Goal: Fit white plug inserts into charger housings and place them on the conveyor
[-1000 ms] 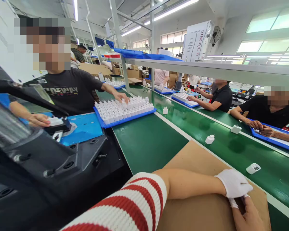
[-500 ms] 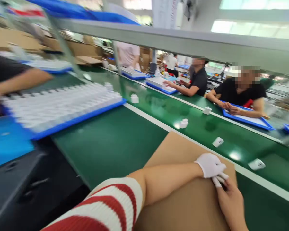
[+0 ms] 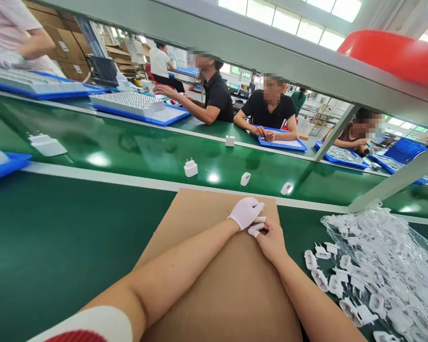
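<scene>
Near tray: a blue tray (image 3: 12, 165) showed only its corner at the left edge, with white parts on it.
Leftmost plug: a white plug (image 3: 47, 144) lay on the green belt (image 3: 146, 156), well apart from both hands.
Far tray: a blue-rimmed tray (image 3: 128, 116) of white parts stood across the belt, beside a co-worker in black (image 3: 219, 95).
Upright plug: a two-pin plug (image 3: 190, 167) stood on the belt, pins up.
Cardboard sheet: the brown cardboard sheet (image 3: 214, 285) lay flat on the green worktop, directly beneath both hands and the left forearm.
Left hand: the white-gloved left hand (image 3: 246, 213) was over the sheet's far end, fingers curled in toward the right; whether it gripped anything could not be told.
Right hand: the right hand (image 3: 272, 237), white covers on its fingertips, was bent up against the glove; its grasp was hidden too.
Shell pile: white plug shells (image 3: 385, 270) lay heaped right of the right forearm, some under clear plastic.
</scene>
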